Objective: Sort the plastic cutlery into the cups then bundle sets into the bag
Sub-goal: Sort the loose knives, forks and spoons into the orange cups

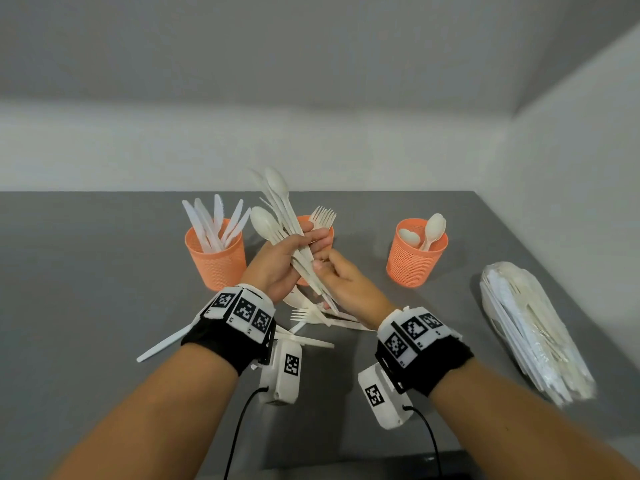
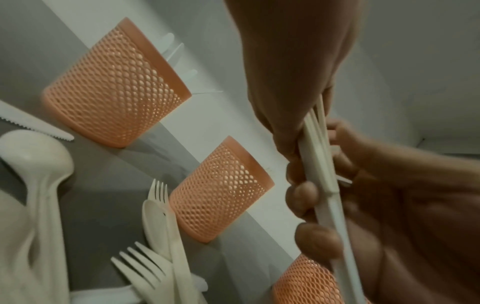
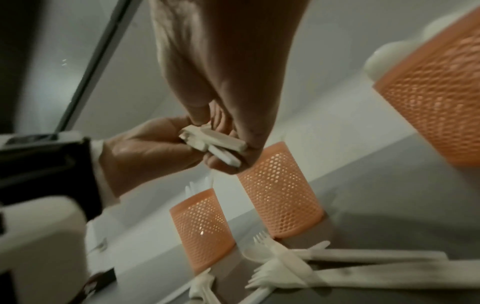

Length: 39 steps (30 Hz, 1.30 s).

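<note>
My left hand (image 1: pixel 294 251) grips a fanned bunch of cream plastic spoons (image 1: pixel 277 209) by the handles, held up over the middle of the grey table (image 1: pixel 86 271). My right hand (image 1: pixel 323 268) pinches the lower handle ends (image 3: pixel 215 142) of the same bunch; its curled fingers (image 2: pixel 303 201) wrap the handles (image 2: pixel 324 174). Three orange mesh cups stand behind: the left cup (image 1: pixel 214 258) holds white knives, the middle cup (image 1: pixel 327 237), half hidden by my hands, holds forks (image 1: pixel 322 216), and the right cup (image 1: pixel 415 254) holds spoons. A clear bag (image 1: pixel 533 330) with cutlery lies at the right.
Loose forks, spoons and knives (image 1: pixel 311 317) lie on the table under my hands, and one white knife (image 1: pixel 162 344) lies off to the left. The wall runs close behind the cups and along the right side past the bag.
</note>
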Each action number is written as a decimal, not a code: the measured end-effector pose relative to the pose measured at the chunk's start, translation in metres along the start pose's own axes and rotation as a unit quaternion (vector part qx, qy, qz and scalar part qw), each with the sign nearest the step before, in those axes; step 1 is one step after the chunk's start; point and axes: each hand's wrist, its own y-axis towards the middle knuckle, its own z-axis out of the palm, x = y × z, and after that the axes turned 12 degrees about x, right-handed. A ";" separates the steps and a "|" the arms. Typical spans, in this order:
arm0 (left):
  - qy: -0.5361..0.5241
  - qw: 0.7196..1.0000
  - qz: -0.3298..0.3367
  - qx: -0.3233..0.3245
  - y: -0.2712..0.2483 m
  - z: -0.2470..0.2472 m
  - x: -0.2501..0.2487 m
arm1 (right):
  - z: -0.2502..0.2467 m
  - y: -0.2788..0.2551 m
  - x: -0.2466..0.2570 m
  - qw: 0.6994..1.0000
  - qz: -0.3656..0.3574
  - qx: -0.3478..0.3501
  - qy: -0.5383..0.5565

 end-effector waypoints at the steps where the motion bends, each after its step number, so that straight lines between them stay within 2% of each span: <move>1: -0.004 1.000 0.002 0.007 -0.001 0.000 0.000 | -0.003 0.000 -0.001 1.000 0.002 -0.002 0.021; 5: -0.008 0.999 -0.011 0.037 -0.001 0.000 0.002 | -0.014 -0.003 -0.007 0.993 0.026 0.041 0.104; 10: -0.051 0.998 -0.016 0.015 -0.004 -0.004 0.002 | -0.027 -0.011 -0.004 0.980 0.080 0.100 0.154; 15: -0.069 0.997 0.004 -0.016 -0.001 -0.007 0.003 | -0.025 -0.012 -0.005 0.989 0.075 0.098 0.081; 22: -0.050 0.998 0.027 -0.027 -0.004 -0.016 -0.005 | -0.037 -0.011 -0.004 0.984 0.106 0.133 0.060; 31: -0.072 0.993 0.054 -0.075 -0.007 -0.029 -0.011 | -0.041 -0.011 0.000 0.980 0.161 0.090 -0.071; 37: -0.057 0.993 0.046 -0.089 -0.007 -0.024 -0.013 | -0.030 -0.009 0.007 0.972 0.107 0.137 -0.157; 39: -0.053 0.992 0.050 -0.098 -0.007 -0.028 -0.019 | -0.033 -0.008 0.005 0.966 0.117 0.144 -0.178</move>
